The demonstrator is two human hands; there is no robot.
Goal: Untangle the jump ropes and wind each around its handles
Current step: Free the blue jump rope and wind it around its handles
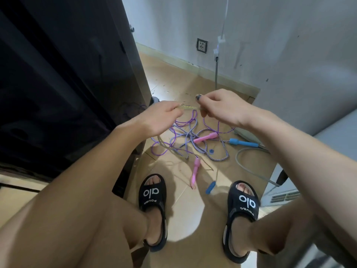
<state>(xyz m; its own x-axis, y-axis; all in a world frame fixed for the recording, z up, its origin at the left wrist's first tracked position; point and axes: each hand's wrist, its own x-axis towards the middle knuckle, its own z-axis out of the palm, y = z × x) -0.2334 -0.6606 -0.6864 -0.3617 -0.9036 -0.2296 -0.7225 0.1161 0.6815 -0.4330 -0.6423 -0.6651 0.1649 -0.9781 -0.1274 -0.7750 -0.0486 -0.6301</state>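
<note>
Both hands hold 1 pale rope (188,107) taut above the floor tangle (190,141), probably to trace it free. Left hand (162,118) and right hand (220,107) each pinch it (blurred). Handles (205,137) lie below.

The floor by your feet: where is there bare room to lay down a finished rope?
Bare tile lies between the two black sandals, below the pink handle and small blue handle. Another open stretch runs beyond both hands toward the wall socket. The middle is crowded: the tangled purple ropes, another pink handle and the long blue handle.
</note>
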